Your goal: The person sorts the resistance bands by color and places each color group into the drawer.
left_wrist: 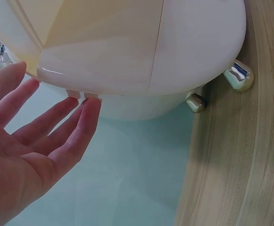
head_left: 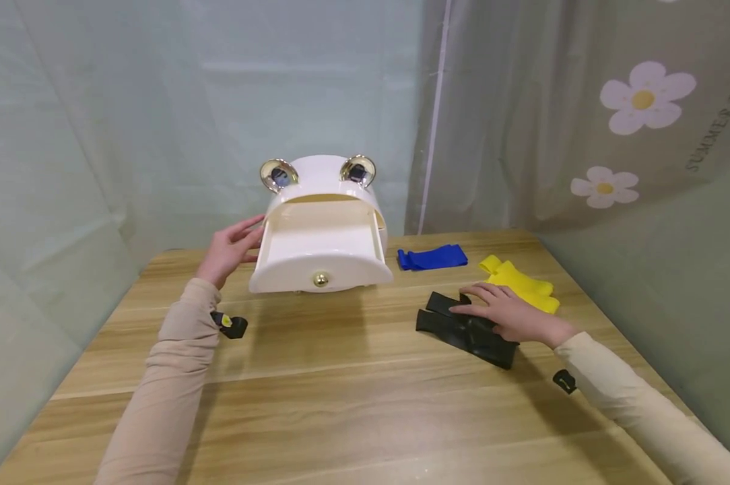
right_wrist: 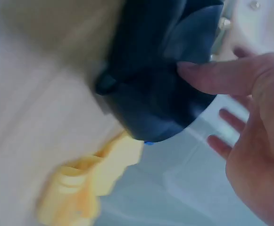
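Note:
A white frog-shaped box with gold-rimmed eyes stands on the table. Its drawer is pulled out, and a gold knob sits on the drawer front. My left hand touches the box's left side with fingers extended; in the left wrist view the fingertips meet the white wall. With my right hand I pinch a folded black band. The thumb lies over the band in the blurred right wrist view, where the band hides part of the index finger.
Beyond the black band lies a folded yellow band, close to my right hand. A folded blue band rests right of the box. The wooden table meets curtains at its back and sides. Small gold feet support the box.

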The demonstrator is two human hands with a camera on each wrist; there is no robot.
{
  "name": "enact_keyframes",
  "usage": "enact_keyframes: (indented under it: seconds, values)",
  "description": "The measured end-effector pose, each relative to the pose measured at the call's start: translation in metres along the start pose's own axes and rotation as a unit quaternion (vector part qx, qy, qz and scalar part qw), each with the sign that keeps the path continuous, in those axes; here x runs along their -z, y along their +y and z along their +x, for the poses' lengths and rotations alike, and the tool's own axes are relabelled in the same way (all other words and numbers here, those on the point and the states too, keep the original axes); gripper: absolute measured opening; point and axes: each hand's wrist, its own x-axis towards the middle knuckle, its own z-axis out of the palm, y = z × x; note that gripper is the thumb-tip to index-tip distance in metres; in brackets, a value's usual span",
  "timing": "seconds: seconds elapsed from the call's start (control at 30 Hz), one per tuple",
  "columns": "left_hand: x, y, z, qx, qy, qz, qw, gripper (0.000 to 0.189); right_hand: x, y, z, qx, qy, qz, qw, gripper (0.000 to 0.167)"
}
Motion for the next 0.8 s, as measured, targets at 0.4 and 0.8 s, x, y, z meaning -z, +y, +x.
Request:
enact_keyframes:
  seconds: [0.4, 0.8]
  values:
    - [-0.006, 0.002, 0.001, 0.0, -0.004, 0.004, 1.0, 0.061, 0.051, -0.004, -0.01, 0.043, -0.111, -0.021, 0.9927, 0.039]
    - [-0.001, 0.002, 0.0, 0.007, 0.003, 0.012, 0.9999, 0.06, 0.105, -0.01, -0.013, -0.003, -0.209, 0.121, 0.9705, 0.019]
